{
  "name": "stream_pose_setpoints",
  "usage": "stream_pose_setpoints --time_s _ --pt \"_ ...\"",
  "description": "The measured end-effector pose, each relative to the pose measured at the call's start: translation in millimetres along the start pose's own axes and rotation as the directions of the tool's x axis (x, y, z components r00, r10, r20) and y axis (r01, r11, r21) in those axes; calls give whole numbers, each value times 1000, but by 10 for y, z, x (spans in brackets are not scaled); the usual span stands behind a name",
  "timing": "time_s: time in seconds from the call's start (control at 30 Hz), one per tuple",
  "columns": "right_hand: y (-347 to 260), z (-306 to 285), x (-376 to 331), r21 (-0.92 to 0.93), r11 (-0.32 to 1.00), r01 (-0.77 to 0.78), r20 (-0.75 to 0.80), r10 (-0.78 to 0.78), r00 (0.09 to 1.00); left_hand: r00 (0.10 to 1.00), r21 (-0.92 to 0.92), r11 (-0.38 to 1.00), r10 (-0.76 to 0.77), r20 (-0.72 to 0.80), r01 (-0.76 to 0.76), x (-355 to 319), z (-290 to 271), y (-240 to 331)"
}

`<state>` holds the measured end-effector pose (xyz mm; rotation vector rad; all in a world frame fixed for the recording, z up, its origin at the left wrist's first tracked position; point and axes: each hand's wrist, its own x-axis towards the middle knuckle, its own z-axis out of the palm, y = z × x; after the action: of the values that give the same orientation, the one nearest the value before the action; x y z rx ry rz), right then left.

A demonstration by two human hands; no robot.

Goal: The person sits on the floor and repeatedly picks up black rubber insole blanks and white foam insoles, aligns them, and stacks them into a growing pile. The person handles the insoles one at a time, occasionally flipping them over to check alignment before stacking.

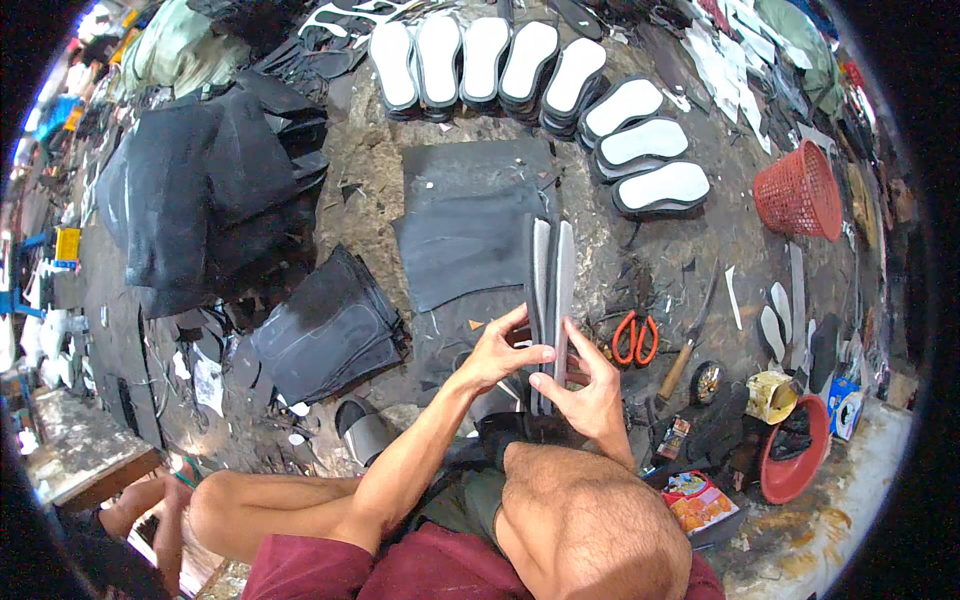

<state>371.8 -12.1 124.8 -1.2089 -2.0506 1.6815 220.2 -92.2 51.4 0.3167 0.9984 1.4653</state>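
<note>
My left hand (500,352) and my right hand (588,385) both hold a pair of long grey strips (553,285) that stand side by side on a dark sheet (470,235) on the floor. The left fingers pinch the strips from the left, the right fingers press them from the right near their lower end. The strips run away from me toward the far side. Their lowest ends are hidden behind my hands.
Orange-handled scissors (634,340) and a wooden-handled knife (690,345) lie just right of my hands. White-topped shoe soles (560,80) fan out at the far side. A red basket (800,192), a red bowl (795,460), stacked black sheets (325,330) and a black pile (200,190) surround me.
</note>
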Motion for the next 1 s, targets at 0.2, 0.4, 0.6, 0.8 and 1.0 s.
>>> stream_pose_setpoints --time_s 0.2,0.4,0.6,0.8,1.0 --pt "-237 -53 104 267 957 -118 138 83 987 998 195 981 -28 57 16 -18 -186 354" --pt "-418 -829 190 288 946 -147 53 138 989 973 100 982 -137 -188 158 -113 -723 595" --pt "550 -1512 94 -546 834 -76 -331 -132 934 895 390 921 165 -415 11 -114 -1188 785" --pt "931 -721 244 252 968 1 -498 129 857 913 963 201 399 86 -179 119 -103 -18" --pt "-1 -1030 660 -265 947 182 -664 -316 677 832 941 154 525 180 -300 426 -370 -78"
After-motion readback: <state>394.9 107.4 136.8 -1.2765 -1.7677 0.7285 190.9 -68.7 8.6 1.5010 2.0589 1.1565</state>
